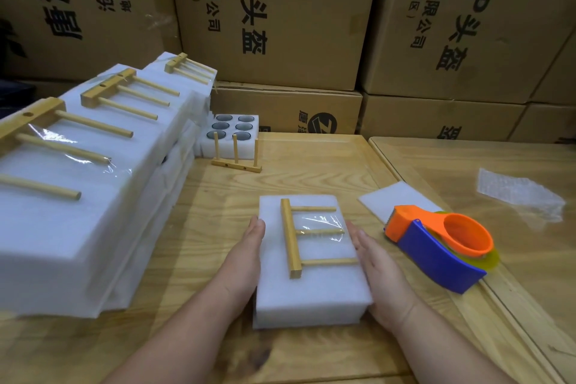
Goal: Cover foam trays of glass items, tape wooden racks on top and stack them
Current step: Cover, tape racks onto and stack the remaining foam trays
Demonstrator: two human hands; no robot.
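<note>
Covered foam tray [311,284] on the worktop [202,215], a wooden rack [307,235] taped flat on its lid. Left hand [249,246] and right hand [378,268] press straight-fingered against its sides, grip wide. Finished stack [87,190] at left; tape dispenser [442,246] just right; open tray [232,131] behind.

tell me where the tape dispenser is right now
In the head view the orange and blue tape dispenser lies on the wooden table, right of the foam tray between the hands, just beyond the right hand, partly on a foam sheet.
</note>
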